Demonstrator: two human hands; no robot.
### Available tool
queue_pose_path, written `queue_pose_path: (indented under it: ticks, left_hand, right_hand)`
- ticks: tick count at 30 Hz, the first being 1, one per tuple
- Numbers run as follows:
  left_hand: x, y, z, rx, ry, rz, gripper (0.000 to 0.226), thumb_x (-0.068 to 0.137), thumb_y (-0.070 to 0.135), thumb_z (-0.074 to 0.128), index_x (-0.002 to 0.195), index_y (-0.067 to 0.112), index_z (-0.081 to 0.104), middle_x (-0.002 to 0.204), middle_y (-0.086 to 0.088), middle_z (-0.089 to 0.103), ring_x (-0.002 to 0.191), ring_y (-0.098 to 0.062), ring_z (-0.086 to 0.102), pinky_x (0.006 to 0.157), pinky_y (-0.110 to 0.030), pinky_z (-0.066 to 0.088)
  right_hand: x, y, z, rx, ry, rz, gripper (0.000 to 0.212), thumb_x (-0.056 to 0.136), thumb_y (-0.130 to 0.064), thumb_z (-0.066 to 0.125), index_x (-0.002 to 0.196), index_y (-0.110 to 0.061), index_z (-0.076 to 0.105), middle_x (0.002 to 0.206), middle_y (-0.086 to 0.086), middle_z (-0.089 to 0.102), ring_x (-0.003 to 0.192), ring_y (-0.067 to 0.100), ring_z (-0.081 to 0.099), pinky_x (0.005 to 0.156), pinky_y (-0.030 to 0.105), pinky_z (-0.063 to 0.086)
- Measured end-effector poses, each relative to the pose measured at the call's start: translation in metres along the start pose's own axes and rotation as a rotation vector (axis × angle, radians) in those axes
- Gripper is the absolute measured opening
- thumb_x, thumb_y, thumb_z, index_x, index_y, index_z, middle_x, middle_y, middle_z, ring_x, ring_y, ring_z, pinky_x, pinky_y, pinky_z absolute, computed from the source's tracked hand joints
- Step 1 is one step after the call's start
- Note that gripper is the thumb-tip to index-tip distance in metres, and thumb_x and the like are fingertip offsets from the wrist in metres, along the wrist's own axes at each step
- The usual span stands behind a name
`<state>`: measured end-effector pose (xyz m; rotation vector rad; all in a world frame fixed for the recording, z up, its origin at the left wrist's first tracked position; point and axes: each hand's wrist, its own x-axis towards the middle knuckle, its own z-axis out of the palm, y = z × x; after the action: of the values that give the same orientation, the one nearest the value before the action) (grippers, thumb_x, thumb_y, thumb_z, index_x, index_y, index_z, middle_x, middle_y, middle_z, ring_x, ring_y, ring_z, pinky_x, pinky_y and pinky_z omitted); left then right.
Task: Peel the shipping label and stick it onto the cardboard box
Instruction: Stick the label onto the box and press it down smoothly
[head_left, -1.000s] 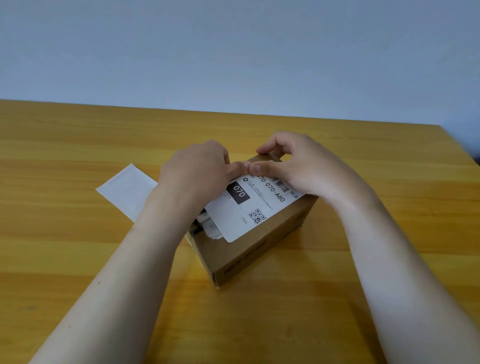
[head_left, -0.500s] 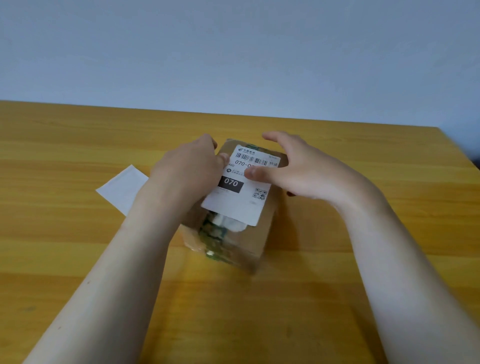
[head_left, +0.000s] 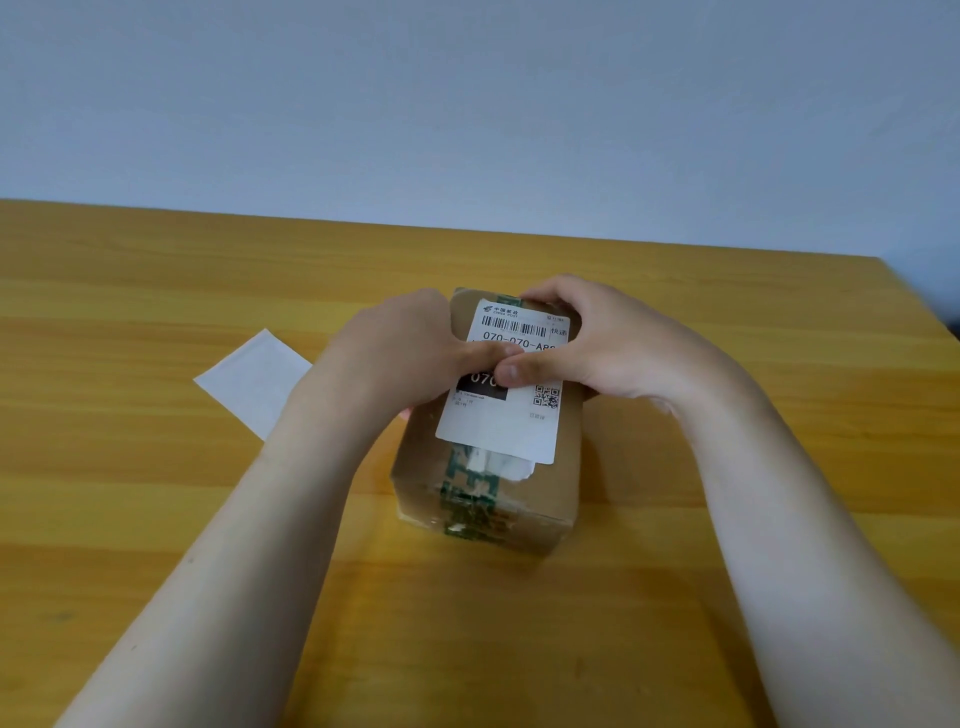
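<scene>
A brown cardboard box (head_left: 563, 467) with green printed tape stands on the wooden table, its long side running away from me. A white shipping label (head_left: 501, 426) with a barcode, a black block and a QR code lies flat on the box top. My left hand (head_left: 395, 353) grips the box's left side, its thumb pressing across the label's middle. My right hand (head_left: 608, 343) wraps the box's far right side, its thumb also pressing on the label. The two thumb tips nearly meet.
The white backing sheet (head_left: 254, 382) lies flat on the table to the left of the box, partly behind my left forearm. The table's far edge meets a pale wall, and its right corner shows at the far right.
The box has been turned from a diagonal to nearly straight away from me. Both hands have closed onto its sides, and my thumbs now press the label flat on top.
</scene>
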<state>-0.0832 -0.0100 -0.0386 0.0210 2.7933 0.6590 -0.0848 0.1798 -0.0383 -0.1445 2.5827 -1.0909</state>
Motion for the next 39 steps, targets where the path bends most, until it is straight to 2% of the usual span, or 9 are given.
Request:
queue_pose_path:
  ticks: [6, 9, 13, 17, 22, 30, 33, 36, 39]
  left_hand:
    - [0.007, -0.002, 0.007, 0.063, 0.085, -0.008, 0.062, 0.089, 0.073, 0.054, 0.081, 0.012, 0.056, 0.076, -0.004, 0.068, 0.064, -0.022, 0.064, 0.062, -0.037, 0.052]
    - [0.007, -0.002, 0.008, 0.09, 0.084, 0.009, 0.065, 0.091, 0.074, 0.05, 0.08, 0.01, 0.055, 0.075, -0.005, 0.067, 0.063, -0.023, 0.063, 0.059, -0.035, 0.047]
    - [0.006, -0.004, 0.007, 0.118, 0.049, 0.021, 0.067, 0.093, 0.075, 0.046, 0.087, 0.009, 0.06, 0.08, -0.008, 0.072, 0.069, -0.027, 0.069, 0.073, -0.042, 0.059]
    - [0.006, -0.005, 0.008, 0.125, 0.052, 0.029, 0.068, 0.093, 0.075, 0.044, 0.086, 0.009, 0.06, 0.078, -0.008, 0.072, 0.069, -0.027, 0.07, 0.075, -0.043, 0.06]
    - [0.007, -0.004, 0.011, 0.108, 0.092, -0.011, 0.069, 0.092, 0.078, 0.04, 0.081, 0.013, 0.06, 0.078, -0.006, 0.07, 0.069, -0.026, 0.067, 0.073, -0.039, 0.057]
    - [0.008, -0.005, 0.012, 0.101, 0.107, -0.025, 0.069, 0.096, 0.074, 0.033, 0.09, 0.016, 0.07, 0.082, -0.006, 0.074, 0.07, -0.028, 0.068, 0.078, -0.039, 0.058]
    - [0.008, -0.004, 0.012, 0.053, 0.122, -0.015, 0.063, 0.101, 0.065, 0.034, 0.084, 0.015, 0.069, 0.066, -0.003, 0.075, 0.054, -0.023, 0.069, 0.07, -0.034, 0.057]
    - [0.01, -0.005, 0.009, 0.02, 0.247, -0.022, 0.05, 0.106, 0.048, 0.036, 0.082, 0.014, 0.064, 0.056, -0.002, 0.07, 0.054, -0.023, 0.07, 0.066, -0.032, 0.055]
    - [0.012, -0.007, 0.004, -0.038, 0.336, -0.019, 0.048, 0.105, 0.047, 0.036, 0.086, 0.012, 0.063, 0.072, -0.006, 0.073, 0.076, -0.033, 0.071, 0.075, -0.042, 0.058]
  right_hand:
    - [0.004, 0.004, 0.005, 0.047, 0.07, 0.03, 0.07, 0.058, -0.063, 0.093, 0.112, -0.031, 0.061, 0.111, -0.005, 0.068, 0.092, 0.022, 0.074, 0.063, 0.052, 0.066]
    - [0.004, 0.003, 0.005, 0.049, 0.068, 0.043, 0.065, 0.059, -0.062, 0.093, 0.098, -0.024, 0.059, 0.096, 0.0, 0.068, 0.085, 0.025, 0.074, 0.059, 0.058, 0.065]
    - [0.005, 0.002, 0.005, 0.041, 0.058, 0.046, 0.061, 0.059, -0.061, 0.093, 0.085, -0.02, 0.056, 0.076, -0.003, 0.062, 0.071, 0.022, 0.067, 0.049, 0.043, 0.057]
    - [0.007, 0.002, 0.007, 0.032, 0.072, 0.037, 0.06, 0.059, -0.061, 0.092, 0.081, -0.02, 0.055, 0.071, -0.004, 0.06, 0.064, 0.018, 0.061, 0.044, 0.029, 0.045]
    - [0.009, 0.004, 0.008, 0.038, 0.104, 0.023, 0.058, 0.063, -0.063, 0.091, 0.077, -0.021, 0.052, 0.063, -0.007, 0.057, 0.059, 0.016, 0.057, 0.046, 0.028, 0.044]
    - [0.013, 0.007, 0.011, 0.038, 0.17, -0.003, 0.056, 0.072, -0.065, 0.086, 0.07, -0.021, 0.05, 0.056, -0.011, 0.052, 0.05, 0.009, 0.05, 0.044, 0.024, 0.039]
    - [0.014, 0.009, 0.01, 0.003, 0.22, -0.054, 0.043, 0.085, -0.059, 0.079, 0.075, -0.022, 0.06, 0.066, -0.01, 0.062, 0.055, 0.007, 0.059, 0.042, 0.026, 0.044]
    - [0.015, 0.008, 0.007, 0.033, 0.327, -0.103, 0.02, 0.096, -0.049, 0.07, 0.109, -0.034, 0.073, 0.098, -0.013, 0.071, 0.086, 0.003, 0.067, 0.059, 0.023, 0.045]
    - [0.015, 0.007, 0.005, 0.209, 0.383, -0.106, 0.044, 0.099, -0.047, 0.066, 0.142, -0.037, 0.055, 0.127, -0.015, 0.065, 0.105, -0.004, 0.06, 0.072, 0.015, 0.037]
